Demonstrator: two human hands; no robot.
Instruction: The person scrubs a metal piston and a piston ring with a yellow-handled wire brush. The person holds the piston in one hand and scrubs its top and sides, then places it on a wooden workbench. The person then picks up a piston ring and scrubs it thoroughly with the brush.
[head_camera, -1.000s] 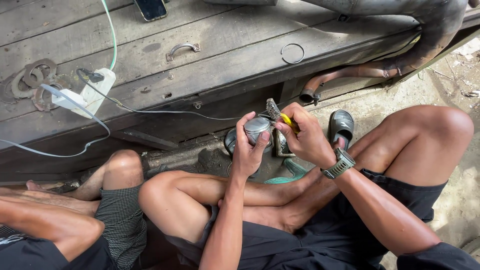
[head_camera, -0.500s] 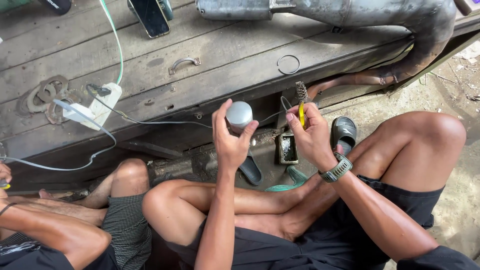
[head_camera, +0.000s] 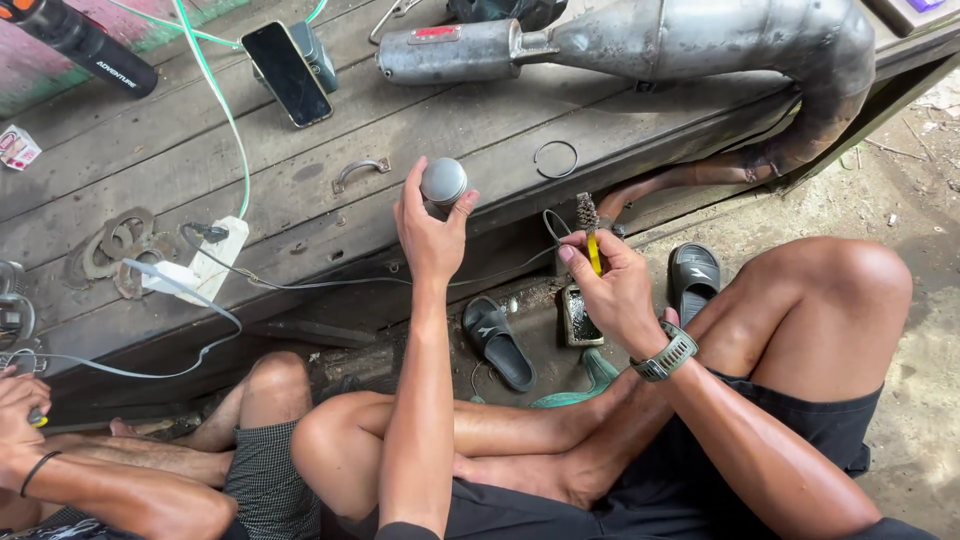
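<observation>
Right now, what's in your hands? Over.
Left hand holds round metal cylinder over wooden platform. Right hand grips small wire brush. Nothing between them.

One head-worn camera looks steeply down, close over the seated person's lap, facing the wooden platform (head_camera: 300, 190) ahead.

The lower part of the grey metal cylinder (head_camera: 443, 181) is hidden behind the left hand (head_camera: 432, 232). The brush (head_camera: 589, 228) handle disappears inside the right hand (head_camera: 615, 290). A co-worker's hand (head_camera: 20, 410) is cut off by the left edge, its small held object unclear.
</observation>
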